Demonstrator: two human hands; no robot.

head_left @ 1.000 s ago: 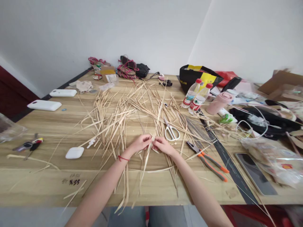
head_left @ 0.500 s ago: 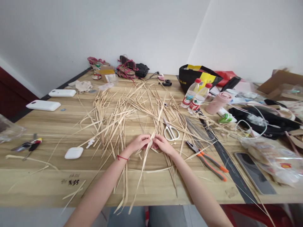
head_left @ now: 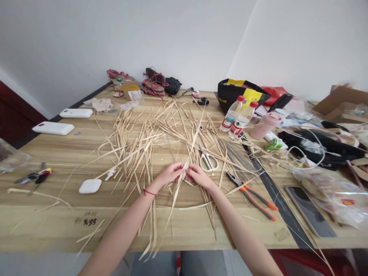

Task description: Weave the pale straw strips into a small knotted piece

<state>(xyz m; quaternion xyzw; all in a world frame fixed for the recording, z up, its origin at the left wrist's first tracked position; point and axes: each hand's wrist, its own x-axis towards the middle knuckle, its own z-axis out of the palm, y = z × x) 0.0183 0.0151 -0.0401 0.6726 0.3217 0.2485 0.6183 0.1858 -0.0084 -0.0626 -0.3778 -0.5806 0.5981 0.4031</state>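
My left hand (head_left: 170,174) and my right hand (head_left: 197,176) meet over the middle of the wooden table (head_left: 57,222), fingers pinched together on one long pale straw strip (head_left: 192,147). That strip runs up and away toward the back of the table and trails down past the front edge. A red thread circles my left wrist. The hands rest on a wide loose heap of straw strips (head_left: 138,142). White-handled scissors (head_left: 207,159) lie just beyond my right hand.
Orange-handled pliers (head_left: 253,195) and a long black ruler (head_left: 276,195) lie to the right, beside a phone (head_left: 310,211). Two bottles (head_left: 237,115), a pink cup (head_left: 266,124) and a black bag (head_left: 238,94) stand behind. A white earbud case (head_left: 90,186) and keys (head_left: 34,176) lie left.
The held strip's lower end has swung slightly across the front edge, left and then back. Both hands stay pinched in nearly the same spot.
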